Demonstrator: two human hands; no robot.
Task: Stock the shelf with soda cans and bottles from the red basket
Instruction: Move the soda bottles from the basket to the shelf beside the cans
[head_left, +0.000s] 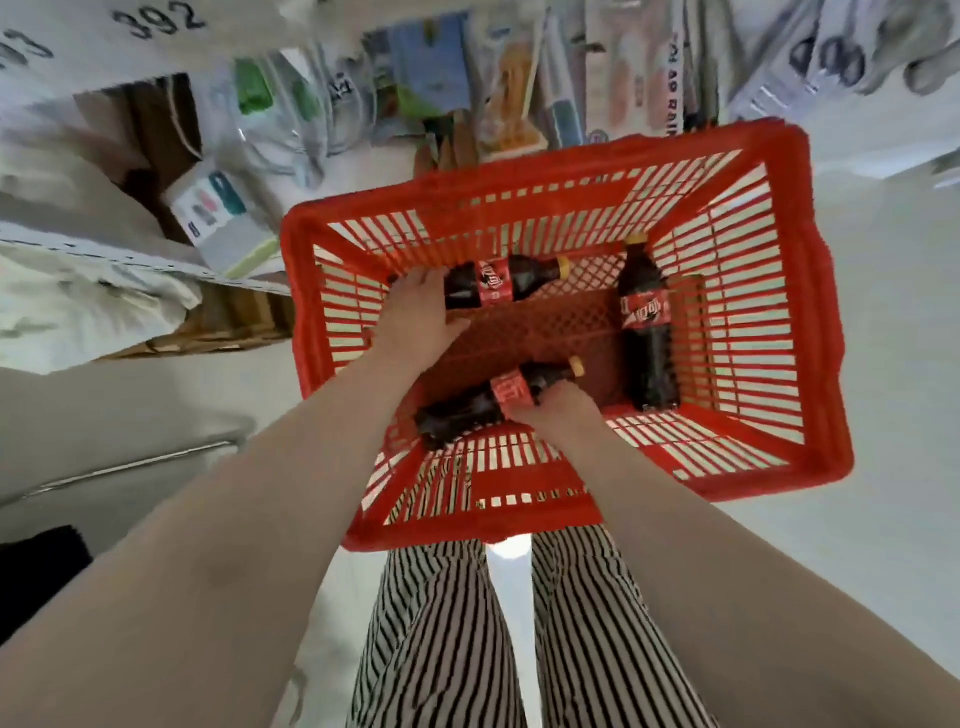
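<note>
A red slatted basket (810, 291) stands on the pale floor below me. Three dark soda bottles with red labels and yellow caps lie inside it. My left hand (421, 306) grips the base end of the far-left bottle (498, 283). My right hand (558, 413) grips the near bottle (467, 410) around its label and neck. The third bottle (647, 332) lies untouched along the basket's right side, cap pointing away from me.
Shelves with packaged goods (441, 83) rise beyond the basket. To the left sit a white box (218, 218), white bags (67, 306) and a wicker basket (234, 322). My striped trousers (447, 634) stand just behind the red basket.
</note>
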